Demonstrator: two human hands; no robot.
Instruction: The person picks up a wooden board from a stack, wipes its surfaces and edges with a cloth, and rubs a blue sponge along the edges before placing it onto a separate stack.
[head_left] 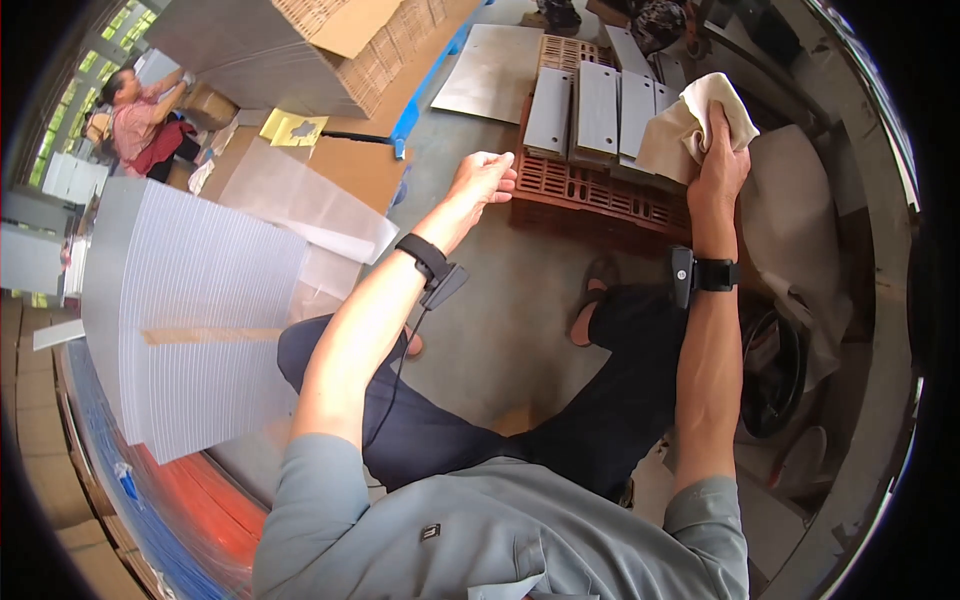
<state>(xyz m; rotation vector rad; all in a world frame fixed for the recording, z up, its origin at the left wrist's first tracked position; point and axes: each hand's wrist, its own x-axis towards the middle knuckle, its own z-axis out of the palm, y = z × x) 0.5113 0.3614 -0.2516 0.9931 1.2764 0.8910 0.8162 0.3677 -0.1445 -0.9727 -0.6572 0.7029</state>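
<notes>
My right hand (722, 165) grips a crumpled cream cloth (690, 128) at the right end of a red-brown slotted plastic crate (600, 198). On the crate stand several stacks of flat grey plates (597, 105) with small holes near their ends. The cloth overlaps the rightmost plates and hides part of them. My left hand (485, 180) is off the crate's left corner, its fingers loosely bent, thumb apart, with nothing seen in it. Whether it touches the crate, I cannot tell.
A large stack of thin pale sheets (200, 310) rises at my left. Beyond it are a cardboard stack (290, 60) on a blue-edged pallet and a yellow piece (293, 128). Another person (145, 120) works at far left. A grey sheet (487, 70) lies beside the crate.
</notes>
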